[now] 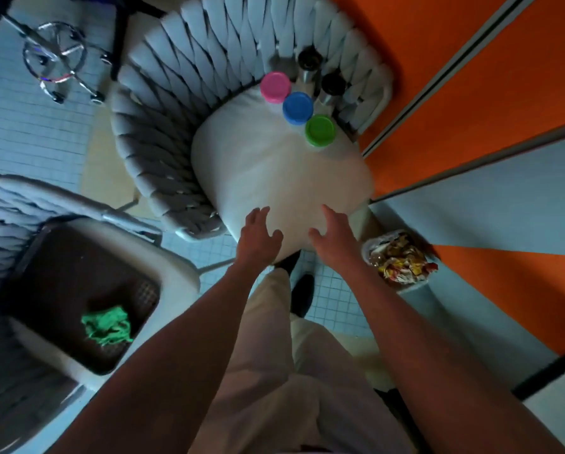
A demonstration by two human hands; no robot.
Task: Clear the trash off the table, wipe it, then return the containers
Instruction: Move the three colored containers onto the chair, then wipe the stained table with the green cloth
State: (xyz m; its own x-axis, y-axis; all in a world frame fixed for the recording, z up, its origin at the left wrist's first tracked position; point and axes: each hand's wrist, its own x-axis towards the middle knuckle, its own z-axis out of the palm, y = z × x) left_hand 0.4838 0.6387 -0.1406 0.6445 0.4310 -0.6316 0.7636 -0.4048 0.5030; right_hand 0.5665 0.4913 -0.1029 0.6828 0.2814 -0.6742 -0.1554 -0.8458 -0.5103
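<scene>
On the white cushion of a woven grey chair stand three containers: one with a pink lid, one with a blue lid, one with a green lid. Two dark-topped metal shakers stand behind them. My left hand and my right hand reach out over the cushion's near edge, fingers spread, holding nothing. A green cloth lies in a dark tray on a second chair at the left.
A small bin full of crumpled wrappers stands on the floor at the right, beside an orange and grey wall. A chrome stool base is at the top left. Tiled floor runs between the chairs.
</scene>
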